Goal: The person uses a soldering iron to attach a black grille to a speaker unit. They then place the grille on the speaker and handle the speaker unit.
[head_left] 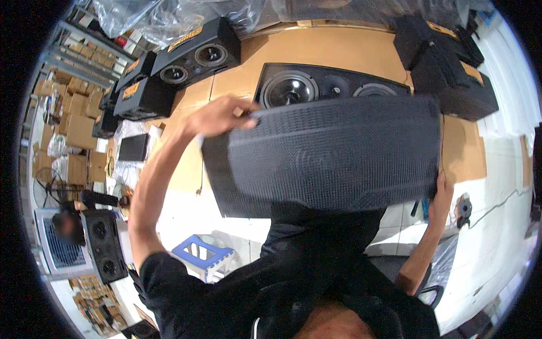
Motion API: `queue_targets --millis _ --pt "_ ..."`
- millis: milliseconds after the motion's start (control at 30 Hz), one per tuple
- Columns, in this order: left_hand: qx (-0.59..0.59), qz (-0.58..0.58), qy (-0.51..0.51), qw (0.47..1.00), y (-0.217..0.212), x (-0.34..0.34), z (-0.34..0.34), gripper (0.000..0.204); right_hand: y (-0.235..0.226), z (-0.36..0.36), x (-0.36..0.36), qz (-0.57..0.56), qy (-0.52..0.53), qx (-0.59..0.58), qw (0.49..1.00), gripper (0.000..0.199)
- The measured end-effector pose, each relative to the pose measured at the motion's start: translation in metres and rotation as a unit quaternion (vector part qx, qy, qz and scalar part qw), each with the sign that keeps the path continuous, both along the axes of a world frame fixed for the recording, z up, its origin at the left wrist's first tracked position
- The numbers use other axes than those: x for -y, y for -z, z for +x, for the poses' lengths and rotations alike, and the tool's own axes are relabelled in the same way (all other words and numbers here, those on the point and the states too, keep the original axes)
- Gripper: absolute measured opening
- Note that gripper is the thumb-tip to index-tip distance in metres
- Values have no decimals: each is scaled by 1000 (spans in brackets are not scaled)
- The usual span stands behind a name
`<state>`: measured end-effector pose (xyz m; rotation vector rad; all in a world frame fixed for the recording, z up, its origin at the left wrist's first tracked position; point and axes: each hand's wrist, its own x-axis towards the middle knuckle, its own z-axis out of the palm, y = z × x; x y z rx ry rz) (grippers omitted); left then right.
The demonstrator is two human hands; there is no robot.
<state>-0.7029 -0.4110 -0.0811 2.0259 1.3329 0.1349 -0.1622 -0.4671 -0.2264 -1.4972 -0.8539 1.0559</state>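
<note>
A wide black speaker grille [333, 155] with a fine mesh face is held up in front of my body. My left hand [223, 117] pinches its upper left corner, thumb and fingers closed on the edge. At the opposite end, my right hand [442, 198] grips the right edge low down, its fingers partly hidden by the grille. Just beyond it, a black speaker cabinet [333, 77] lies on the cardboard with round drivers bare. The grille's top edge overlaps the near side of this cabinet, and I cannot tell whether they touch.
More black speaker cabinets stand at the far left [197, 56] and far right [457, 85] of the cardboard sheet [316, 48]. A blue-topped step stool [203, 251] is at lower left. Another person [68, 226] is beside an upright speaker [105, 246]. A round black object [463, 210] lies right.
</note>
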Motion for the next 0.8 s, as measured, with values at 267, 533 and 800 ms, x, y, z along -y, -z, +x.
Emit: queue_targets --millis 267,533,800 --pt "32 0 123 992 64 -217 38 41 18 -41 0 -115 54 52 991 50" --pt "75 -108 93 987 136 -283 43 45 22 -45 -56 -108 53 167 979 53" --pt "79 -131 87 985 187 -306 19 44 49 -45 -86 -127 36 185 974 51"
